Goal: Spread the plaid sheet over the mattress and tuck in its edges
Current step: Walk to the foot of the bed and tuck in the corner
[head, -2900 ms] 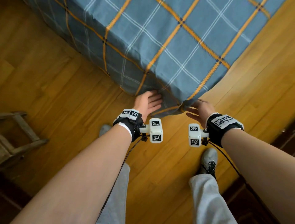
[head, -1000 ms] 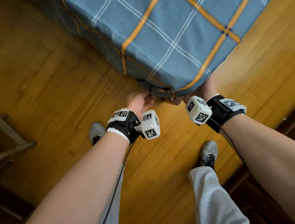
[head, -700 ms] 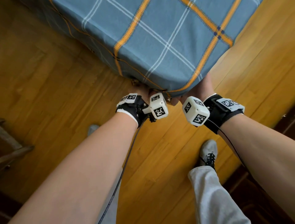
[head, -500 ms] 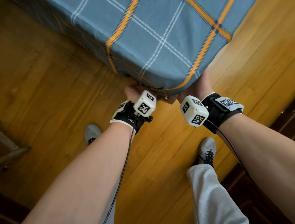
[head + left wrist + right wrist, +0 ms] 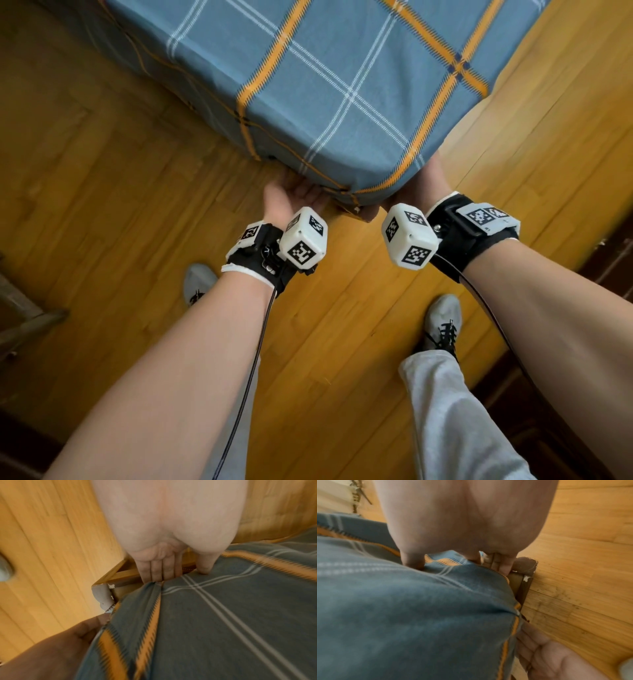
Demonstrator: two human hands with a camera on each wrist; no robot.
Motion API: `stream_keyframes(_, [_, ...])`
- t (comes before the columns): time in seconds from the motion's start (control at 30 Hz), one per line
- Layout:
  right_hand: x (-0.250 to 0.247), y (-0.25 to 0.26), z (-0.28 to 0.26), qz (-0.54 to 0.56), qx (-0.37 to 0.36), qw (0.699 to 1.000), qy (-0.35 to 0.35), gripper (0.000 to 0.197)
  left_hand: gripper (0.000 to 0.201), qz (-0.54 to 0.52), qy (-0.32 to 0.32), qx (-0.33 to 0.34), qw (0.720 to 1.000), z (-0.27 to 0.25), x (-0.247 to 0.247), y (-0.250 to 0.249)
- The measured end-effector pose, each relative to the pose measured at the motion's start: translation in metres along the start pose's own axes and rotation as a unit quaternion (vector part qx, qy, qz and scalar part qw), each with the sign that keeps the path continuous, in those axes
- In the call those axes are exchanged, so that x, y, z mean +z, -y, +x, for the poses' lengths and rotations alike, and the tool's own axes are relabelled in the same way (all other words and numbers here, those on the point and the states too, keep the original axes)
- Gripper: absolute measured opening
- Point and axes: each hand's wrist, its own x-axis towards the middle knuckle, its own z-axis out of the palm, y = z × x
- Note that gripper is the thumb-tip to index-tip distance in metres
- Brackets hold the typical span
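The blue plaid sheet (image 5: 325, 85) with orange and white lines lies smooth over the mattress corner in front of me. My left hand (image 5: 291, 197) is palm up at the corner's left side. In the left wrist view its straight fingers (image 5: 157, 574) slide under a fold of sheet (image 5: 223, 615) between mattress and wooden bed frame (image 5: 102, 595), with the thumb pressed on the cloth. My right hand (image 5: 428, 181) reaches under the corner's right side. Its fingers (image 5: 498, 563) go beneath the mattress next to the frame corner (image 5: 525, 566), thumb on the sheet (image 5: 402, 608).
Yellow wooden floor (image 5: 102, 205) surrounds the bed corner. A wooden stool or chair leg (image 5: 20, 318) stands at the left edge and dark furniture (image 5: 609, 257) at the right. My two grey shoes (image 5: 197, 284) (image 5: 442, 322) stand close to the bed.
The left hand has turned palm up and pushed its fingers under the corner, and the loose hanging fold of sheet has gone under with it. The right hand has stayed beneath the right side.
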Motion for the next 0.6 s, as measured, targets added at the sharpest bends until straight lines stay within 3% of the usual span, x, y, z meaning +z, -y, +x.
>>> stream_keyframes(0.13, [-0.014, -0.015, -0.002, 0.07, 0.02, 0.996, 0.05, 0.065, 0.028, 0.037, 0.014, -0.003, 0.999, -0.018, 0.001, -0.005])
stream_keyframes(0.2, [-0.024, -0.022, -0.011, 0.086, 0.022, 0.995, 0.045, 0.07, 0.039, 0.078, 0.008, -0.036, 0.996, -0.037, -0.002, 0.0])
stream_keyframes(0.3, [-0.026, -0.024, -0.045, 0.046, 0.031, 0.997, 0.044, 0.048, 0.057, 0.149, -0.023, -0.044, 0.988, -0.074, -0.004, -0.002])
stream_keyframes(0.37, [-0.031, -0.03, -0.071, -0.041, 0.034, 0.998, 0.022, 0.029, 0.06, 0.19, -0.055, -0.017, 0.98, -0.108, -0.003, -0.016])
stream_keyframes(0.47, [-0.027, -0.015, -0.134, -0.19, 0.017, 0.981, 0.024, 0.033, 0.059, 0.265, -0.078, 0.017, 0.961, -0.179, 0.007, -0.055])
stream_keyframes(0.53, [-0.014, 0.005, -0.197, -0.303, -0.01, 0.953, 0.027, 0.047, 0.057, 0.34, -0.089, 0.033, 0.936, -0.237, 0.014, -0.086])
stream_keyframes(0.6, [0.008, 0.027, -0.254, -0.391, -0.072, 0.917, 0.041, 0.047, 0.054, 0.413, -0.114, 0.078, 0.9, -0.294, 0.02, -0.123])
